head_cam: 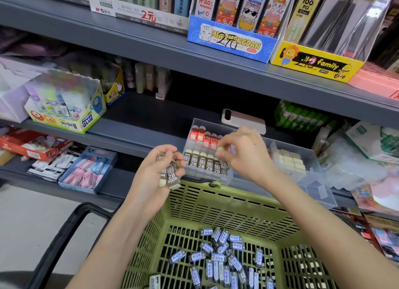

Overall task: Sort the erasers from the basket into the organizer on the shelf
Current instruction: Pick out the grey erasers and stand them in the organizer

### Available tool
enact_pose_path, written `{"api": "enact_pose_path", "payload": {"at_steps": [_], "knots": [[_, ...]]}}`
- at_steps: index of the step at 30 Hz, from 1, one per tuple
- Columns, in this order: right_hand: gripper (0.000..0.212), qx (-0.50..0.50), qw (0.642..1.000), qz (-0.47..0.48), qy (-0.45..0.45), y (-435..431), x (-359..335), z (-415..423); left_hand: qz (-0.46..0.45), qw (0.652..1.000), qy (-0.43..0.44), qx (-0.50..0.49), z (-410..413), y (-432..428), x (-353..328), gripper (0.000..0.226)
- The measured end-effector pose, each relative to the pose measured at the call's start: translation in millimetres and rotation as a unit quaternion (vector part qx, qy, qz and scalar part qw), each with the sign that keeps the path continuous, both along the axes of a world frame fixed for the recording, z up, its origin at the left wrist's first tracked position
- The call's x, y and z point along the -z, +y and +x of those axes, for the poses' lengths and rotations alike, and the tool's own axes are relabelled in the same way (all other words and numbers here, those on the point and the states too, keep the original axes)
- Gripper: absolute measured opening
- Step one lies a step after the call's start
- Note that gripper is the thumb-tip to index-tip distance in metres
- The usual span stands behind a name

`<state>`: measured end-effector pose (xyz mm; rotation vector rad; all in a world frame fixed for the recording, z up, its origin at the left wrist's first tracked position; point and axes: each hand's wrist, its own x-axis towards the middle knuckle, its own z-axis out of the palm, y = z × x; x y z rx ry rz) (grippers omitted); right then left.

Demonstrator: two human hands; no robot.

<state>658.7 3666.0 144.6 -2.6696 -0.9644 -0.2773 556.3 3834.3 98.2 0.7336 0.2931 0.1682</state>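
— Fingers [222,147] of the right hand [241,152] pinch one brown 2B eraser [224,163] by its pale top end, thumb and forefinger pressed onto it. Its lower end is at the right end of the brown row [201,162] in the organizer [319,165]
— And the left hand [155,169]?
— Curled round a small stack [171,177] of the same brown kind, held just over the far rim of the basket [216,204]
— How would they handle, do you think?
— Light, I'd say, and stiff enough in their paper sleeves. The bare rubber tip should give grip, while a sleeve might slide. Taking one by the tip, as that hand does, looks right for slotting it upright into a tight row
— What's left to sort?
— Blue erasers [218,254] lie loose on the basket floor, a fair heap of them
— Anything in the way?
— Red erasers [204,137] stand in the compartment just behind the brown row, and cream blocks [290,160] fill the one to the right, under the wrist. A phone [244,121] lies on the shelf [133,134] just behind the organizer. The neighbours stand close, so a clumsy push could tip them, I reckon. Whether the basket rim touches the organizer's front I cannot tell
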Motion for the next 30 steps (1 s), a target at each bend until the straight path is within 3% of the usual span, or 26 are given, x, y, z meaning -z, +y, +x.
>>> {"api": "enact_pose_path", "payload": {"at_steps": [5,7,11,15,17,18,20,23,26,30], "knots": [[0.021,0.067,0.984,0.070,0.147,-7,4,5,0.006,1.000,-0.007,-0.023,1,5,5,0.023],[0.022,0.086,0.980,0.065,0.165,-9,6,6,-0.021,0.999,-0.018,-0.027,2,6,7,0.023],[0.019,0.061,0.997,-0.028,0.037,-17,15,6,-0.070,0.996,-0.049,-0.019,2,6,7,0.024],[0.018,0.056,0.991,-0.111,-0.055,-14,14,1,-0.074,0.996,-0.055,-0.018,2,5,6,0.024],[0.014,0.036,0.988,-0.068,-0.131,-4,12,-10,-0.074,0.996,-0.057,-0.017,2,5,5,0.023],[0.016,0.022,0.993,-0.006,-0.117,2,10,-21,-0.074,0.995,-0.059,-0.018,2,4,5,0.023],[0.024,-0.004,0.993,0.109,0.040,19,4,-44,-0.070,0.995,-0.067,-0.022,2,5,3,0.024],[0.014,-0.007,0.947,0.176,0.268,43,4,-62,-0.021,0.996,-0.082,-0.006,0,3,2,0.025],[0.023,0.006,0.897,0.224,0.380,53,5,-63,0.019,0.995,-0.092,0.019,-2,2,2,0.027],[0.026,0.050,0.796,0.365,0.480,44,3,-45,-0.031,0.996,-0.082,-0.016,0,5,5,0.017]]}}
